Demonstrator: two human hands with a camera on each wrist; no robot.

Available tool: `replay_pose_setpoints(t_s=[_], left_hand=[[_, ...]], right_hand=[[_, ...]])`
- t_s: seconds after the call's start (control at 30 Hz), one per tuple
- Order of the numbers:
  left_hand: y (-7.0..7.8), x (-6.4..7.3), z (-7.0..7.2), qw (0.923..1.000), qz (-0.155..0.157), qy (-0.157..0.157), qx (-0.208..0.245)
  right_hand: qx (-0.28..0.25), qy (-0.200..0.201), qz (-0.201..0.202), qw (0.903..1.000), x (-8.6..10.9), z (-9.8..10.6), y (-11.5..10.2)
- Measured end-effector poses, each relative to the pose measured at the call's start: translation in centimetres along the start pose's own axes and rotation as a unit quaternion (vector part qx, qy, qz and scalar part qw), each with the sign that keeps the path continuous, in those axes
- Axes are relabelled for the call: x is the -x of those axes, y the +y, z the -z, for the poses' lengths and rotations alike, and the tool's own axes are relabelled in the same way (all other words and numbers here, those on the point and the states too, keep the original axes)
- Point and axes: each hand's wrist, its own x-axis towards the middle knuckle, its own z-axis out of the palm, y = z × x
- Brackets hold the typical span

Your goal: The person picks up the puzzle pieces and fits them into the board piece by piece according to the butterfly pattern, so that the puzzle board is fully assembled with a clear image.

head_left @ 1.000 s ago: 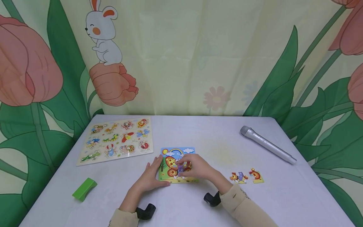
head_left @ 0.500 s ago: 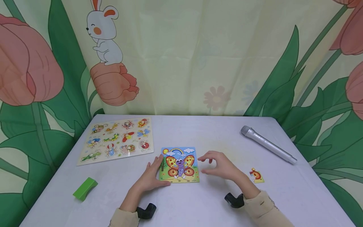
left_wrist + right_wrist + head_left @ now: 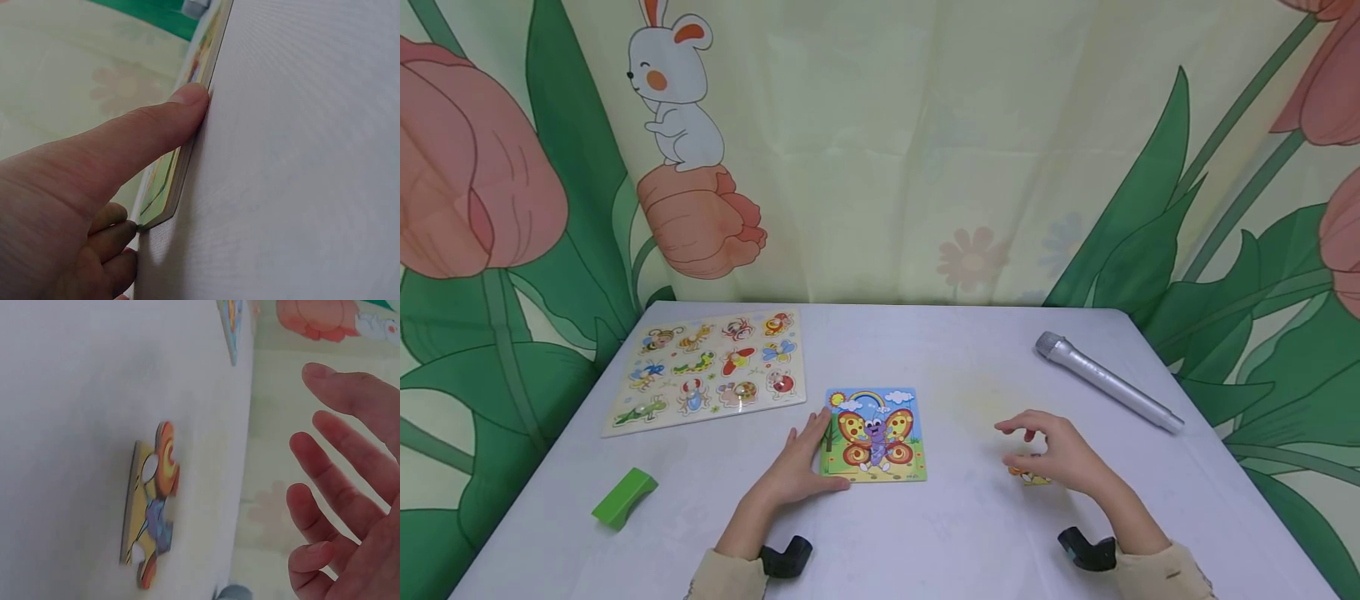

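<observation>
A square butterfly puzzle board (image 3: 877,442) lies flat at the middle of the table. My left hand (image 3: 801,458) rests at its lower left corner, the thumb against the front edge and the fingers along the left side. In the left wrist view, the thumb (image 3: 150,134) touches the board's edge (image 3: 181,169). My right hand (image 3: 1060,450) hovers to the right with fingers spread and loosely bent, holding nothing. Beneath it lies a loose puzzle piece (image 3: 153,515) in yellow, orange and purple, mostly covered in the head view.
At the back left lies a large insect puzzle board (image 3: 711,371). A green arched block (image 3: 625,498) sits at the front left. A silver microphone (image 3: 1108,382) lies at the back right. Behind the table (image 3: 925,542) hangs a printed curtain (image 3: 865,150).
My right hand has moved from over the butterfly board to the right, above the loose pieces, uncovering the butterfly picture and now hiding the other loose piece. My left hand has stayed put.
</observation>
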Motion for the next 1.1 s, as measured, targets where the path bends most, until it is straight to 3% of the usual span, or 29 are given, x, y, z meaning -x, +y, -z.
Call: replay_pose_setpoints(t_s=[0.33, 0.7, 1.1], left_hand=[[-0.1, -0.1, -0.1, 1.0, 0.002, 0.001, 0.001], [-0.1, -0.1, -0.2, 1.0, -0.001, -0.003, 0.007], [-0.2, -0.1, -0.2, 1.0, 0.001, -0.004, 0.006]], right_hand=[[0.041, -0.028, -0.06, 0.9969, 1.7, 1.7, 2.6], [0.06, -0.092, -0.127, 0.9858, 2.1, 1.3, 3.5], [0.095, -0.087, -0.104, 0.9862, 1.6, 0.8, 3.4]])
